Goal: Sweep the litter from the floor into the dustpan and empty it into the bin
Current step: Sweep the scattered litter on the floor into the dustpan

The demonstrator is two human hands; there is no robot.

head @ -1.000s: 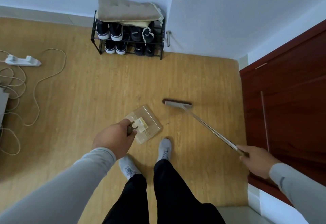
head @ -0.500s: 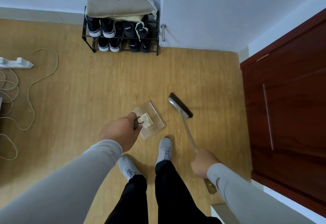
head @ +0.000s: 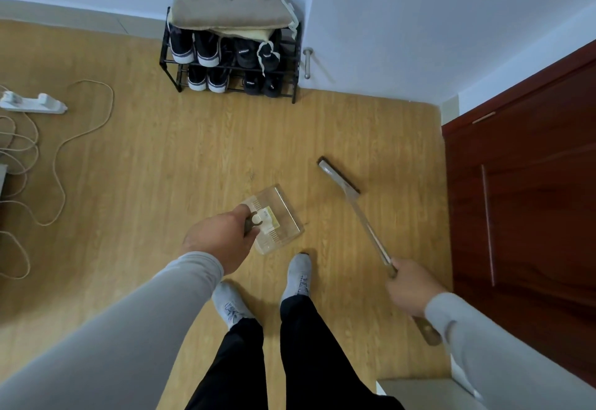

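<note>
At the far left, a white power strip (head: pixel 32 104) and its looped cables (head: pixel 61 164) are being left on the wooden floor (head: pixel 161 158); they are now sitting further into view than half a second ago. Against the back wall, a black shoe rack (head: pixel 230 64) is being topped by a folded beige cushion (head: pixel 229 9). Nearer the middle, the clear dustpan (head: pixel 277 219) is being held low over the floor just ahead of the grey shoes (head: pixel 298 272), its dark handle being gripped by the curled fingers of the left hand (head: pixel 219 240), much as before. To the right, the broom (head: pixel 354 206) is being held by its long handle in the closed right hand (head: pixel 411 288); that hand has been drawn out to the right, and the brush head is now being set further from the dustpan, towards the red-brown door (head: pixel 522 203). Whether litter is lying in the pan cannot be told.
</note>
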